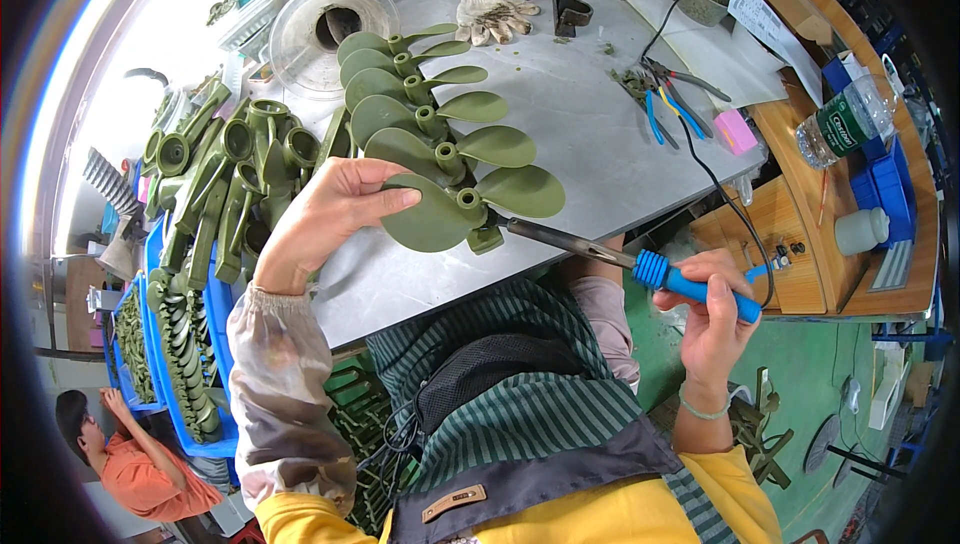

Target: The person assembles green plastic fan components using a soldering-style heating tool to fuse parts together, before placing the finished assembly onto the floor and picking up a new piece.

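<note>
left hand [345,199] pinching green propeller [425,214] by blade | propeller sitting at row's near end, by table [600,124] edge | right hand [712,309] gripping blue-handled soldering iron [690,284], tip pointing propeller-ward, contact unclear | hands working apart

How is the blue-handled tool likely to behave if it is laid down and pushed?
The blue-handled tool is probably stiff, given its straight metal shaft. Its rounded handle might roll, though the black cord could restrain it.
</note>
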A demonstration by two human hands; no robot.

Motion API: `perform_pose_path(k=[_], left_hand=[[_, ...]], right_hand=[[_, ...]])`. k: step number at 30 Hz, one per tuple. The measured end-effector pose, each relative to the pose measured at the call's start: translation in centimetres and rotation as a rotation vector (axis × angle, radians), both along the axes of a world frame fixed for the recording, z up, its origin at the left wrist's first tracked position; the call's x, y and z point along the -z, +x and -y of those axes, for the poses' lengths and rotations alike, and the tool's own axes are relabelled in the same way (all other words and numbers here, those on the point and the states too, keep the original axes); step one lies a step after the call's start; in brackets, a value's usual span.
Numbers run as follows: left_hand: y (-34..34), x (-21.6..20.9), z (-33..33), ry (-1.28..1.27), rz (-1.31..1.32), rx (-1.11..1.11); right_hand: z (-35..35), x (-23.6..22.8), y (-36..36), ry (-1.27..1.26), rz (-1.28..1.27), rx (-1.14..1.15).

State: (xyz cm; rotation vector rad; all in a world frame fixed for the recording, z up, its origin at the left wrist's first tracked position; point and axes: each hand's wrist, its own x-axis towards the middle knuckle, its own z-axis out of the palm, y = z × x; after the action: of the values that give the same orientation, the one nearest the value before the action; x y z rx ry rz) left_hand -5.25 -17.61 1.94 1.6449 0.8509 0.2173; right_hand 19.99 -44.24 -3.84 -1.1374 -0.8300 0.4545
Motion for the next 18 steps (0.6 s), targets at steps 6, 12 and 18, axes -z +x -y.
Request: perform_pose_path(k=[6,12,18], left_hand=[[0.2,-0.3,0.3,0.005,0.008,-0.001],[0.3,0.0,0.3,-0.054,0.051,-0.002],[0.5,-0.4,0.4,-0.024,0.004,-0.025]], right_hand=[[1.1,-1.3,1.4,-0.006,0.022,0.01],[2.4,-1.8,2.9,-0.051,-0.065,0.043],[2.7,-2.0,4.4,-0.038,-0.05,0.076]])
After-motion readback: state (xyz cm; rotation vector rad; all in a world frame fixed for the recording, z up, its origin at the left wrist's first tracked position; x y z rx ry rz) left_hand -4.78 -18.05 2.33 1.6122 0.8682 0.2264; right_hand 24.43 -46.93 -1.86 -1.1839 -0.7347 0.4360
